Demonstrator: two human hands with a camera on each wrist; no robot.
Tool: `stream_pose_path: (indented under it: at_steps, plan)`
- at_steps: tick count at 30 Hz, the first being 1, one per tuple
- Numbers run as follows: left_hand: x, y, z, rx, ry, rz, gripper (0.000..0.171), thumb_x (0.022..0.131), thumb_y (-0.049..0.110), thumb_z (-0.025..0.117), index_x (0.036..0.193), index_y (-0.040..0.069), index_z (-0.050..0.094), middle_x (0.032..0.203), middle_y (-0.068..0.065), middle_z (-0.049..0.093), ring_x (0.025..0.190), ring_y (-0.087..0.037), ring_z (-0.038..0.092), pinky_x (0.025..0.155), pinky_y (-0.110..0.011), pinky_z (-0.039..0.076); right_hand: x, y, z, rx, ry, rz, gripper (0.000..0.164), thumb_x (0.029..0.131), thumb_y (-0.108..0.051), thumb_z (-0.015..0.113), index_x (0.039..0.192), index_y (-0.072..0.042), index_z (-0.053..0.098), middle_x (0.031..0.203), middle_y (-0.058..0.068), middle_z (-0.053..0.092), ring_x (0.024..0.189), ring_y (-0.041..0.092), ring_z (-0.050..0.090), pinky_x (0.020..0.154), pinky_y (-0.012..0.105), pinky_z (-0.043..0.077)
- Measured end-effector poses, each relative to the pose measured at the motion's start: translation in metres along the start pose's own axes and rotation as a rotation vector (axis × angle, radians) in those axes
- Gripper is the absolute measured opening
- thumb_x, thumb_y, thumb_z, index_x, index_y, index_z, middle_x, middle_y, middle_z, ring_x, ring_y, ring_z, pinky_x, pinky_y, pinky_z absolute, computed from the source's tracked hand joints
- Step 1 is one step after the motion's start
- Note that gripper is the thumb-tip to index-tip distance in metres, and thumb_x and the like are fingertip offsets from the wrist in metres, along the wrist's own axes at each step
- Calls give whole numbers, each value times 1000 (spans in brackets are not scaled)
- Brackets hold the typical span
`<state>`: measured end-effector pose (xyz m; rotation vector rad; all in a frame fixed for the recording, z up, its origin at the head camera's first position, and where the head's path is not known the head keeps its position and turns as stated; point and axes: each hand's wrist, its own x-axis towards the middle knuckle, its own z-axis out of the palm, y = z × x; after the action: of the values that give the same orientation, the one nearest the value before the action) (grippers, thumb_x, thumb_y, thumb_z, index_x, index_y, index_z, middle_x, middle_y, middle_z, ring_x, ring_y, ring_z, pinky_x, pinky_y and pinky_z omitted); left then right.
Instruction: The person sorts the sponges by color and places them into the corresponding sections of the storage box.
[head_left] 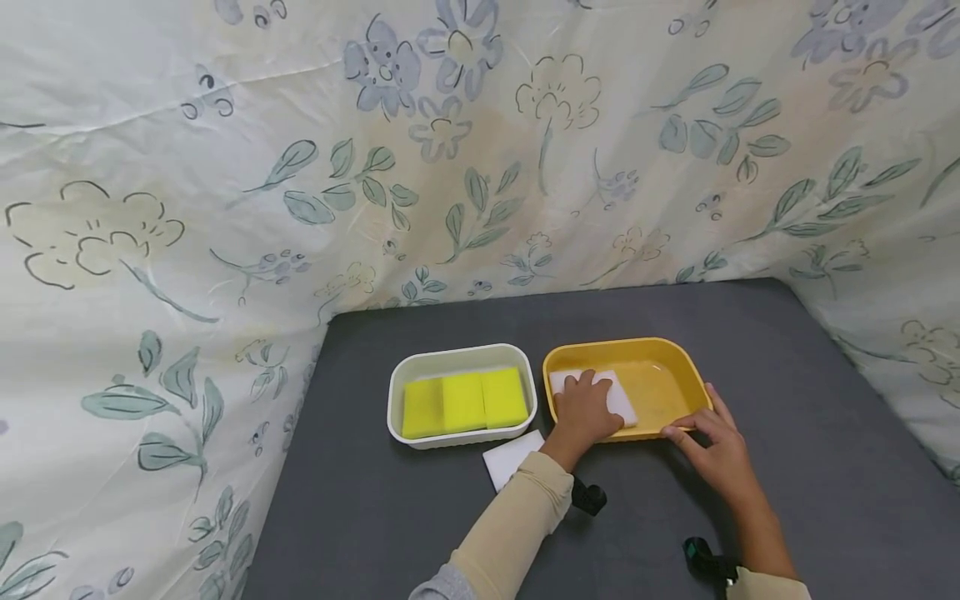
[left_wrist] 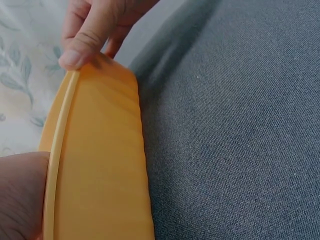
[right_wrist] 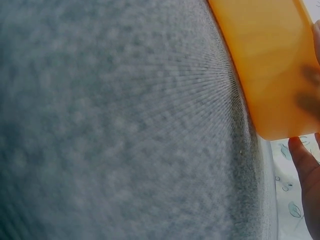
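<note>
My left hand [head_left: 587,412] reaches into the yellow tray [head_left: 660,392], its fingers spread over a white sponge [head_left: 624,407] lying flat at the tray's left end. In the left wrist view, part of the left hand [left_wrist: 22,195] shows behind the tray's rim. My right hand [head_left: 716,450] grips the tray's front right corner, thumb on the front rim and fingers along the right side. Its thumb [left_wrist: 75,57] presses the rim in the left wrist view. A second white sponge [head_left: 510,458] rests on the table, partly hidden by the left forearm.
To the left stands a white tray [head_left: 395,408] with three yellow sponges [head_left: 463,402] in a row. Dark grey cloth covers the table [head_left: 390,517]. Behind and beside it hangs a flowered curtain [head_left: 480,208]. Black camera mounts [head_left: 588,497] are strapped at both wrists.
</note>
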<state>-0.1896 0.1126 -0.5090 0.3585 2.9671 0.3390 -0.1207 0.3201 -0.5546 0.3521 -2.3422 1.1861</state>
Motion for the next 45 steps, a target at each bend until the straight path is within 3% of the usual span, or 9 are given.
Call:
stream_pose_path:
  at_steps: [7, 15, 19, 23, 30, 34, 37, 40, 45]
  plan:
    - [1, 2, -1, -3, 6, -50, 69, 82, 55, 74, 136, 16, 56, 144, -5, 45, 118, -20, 47, 90, -38, 46, 1, -4, 0, 2, 1, -9, 27, 67, 8, 86, 83, -9, 73, 83, 6, 66, 143, 45, 28, 118, 32, 18]
    - [1, 3, -5, 25, -18, -41, 66, 82, 53, 75, 135, 18, 55, 135, -2, 49, 113, -19, 48, 87, -36, 47, 2, -5, -1, 5, 8, -29, 29, 66, 11, 86, 82, -9, 73, 82, 5, 66, 146, 39, 27, 117, 29, 17]
    - [-2, 4, -4, -6, 13, -14, 64, 85, 47, 75, 139, 19, 52, 131, 0, 51, 111, -19, 49, 88, -35, 46, 1, -2, -1, 15, 12, -58, 30, 65, 12, 85, 82, -10, 73, 81, 3, 66, 146, 38, 28, 116, 27, 18]
    - [-9, -3, 2, -126, 175, 90, 55, 89, 35, 69, 141, 20, 54, 137, -2, 52, 114, -21, 51, 91, -36, 46, 0, -2, -1, 24, 14, -62, 29, 66, 10, 85, 83, -10, 73, 83, 5, 67, 147, 34, 27, 116, 27, 18]
    - [-42, -28, 18, -496, 636, 510, 35, 88, 6, 66, 122, 13, 67, 131, -8, 57, 115, -20, 55, 96, -28, 45, 0, -2, -1, 19, 13, -33, 27, 68, 9, 85, 83, -10, 73, 86, 8, 67, 147, 37, 26, 116, 27, 18]
    - [-66, -49, 32, -571, 815, 637, 32, 84, -6, 62, 109, 11, 70, 121, -10, 60, 110, -21, 57, 92, -28, 47, 0, -3, -1, 33, 12, -22, 28, 68, 10, 84, 84, -10, 73, 87, 8, 67, 148, 35, 24, 116, 27, 18]
    - [-81, -66, 38, -520, 883, 602, 32, 82, -8, 60, 103, 13, 72, 116, -8, 62, 106, -23, 58, 91, -35, 47, 1, -4, 0, 39, 12, -23, 28, 68, 11, 84, 83, -10, 73, 86, 8, 66, 148, 31, 24, 116, 28, 18]
    - [-92, -83, 40, -433, 898, 483, 30, 81, -6, 61, 97, 16, 73, 114, -5, 64, 107, -24, 58, 90, -42, 45, 1, -4, 0, 32, 18, -24, 28, 68, 10, 85, 83, -10, 73, 85, 8, 65, 148, 33, 24, 116, 28, 18]
    - [-108, -94, 34, -385, 819, 308, 24, 80, -1, 67, 93, 18, 75, 111, -2, 65, 106, -22, 57, 86, -45, 43, 1, -5, 1, 19, 13, -3, 28, 68, 10, 85, 83, -11, 73, 86, 9, 66, 148, 33, 24, 115, 26, 18]
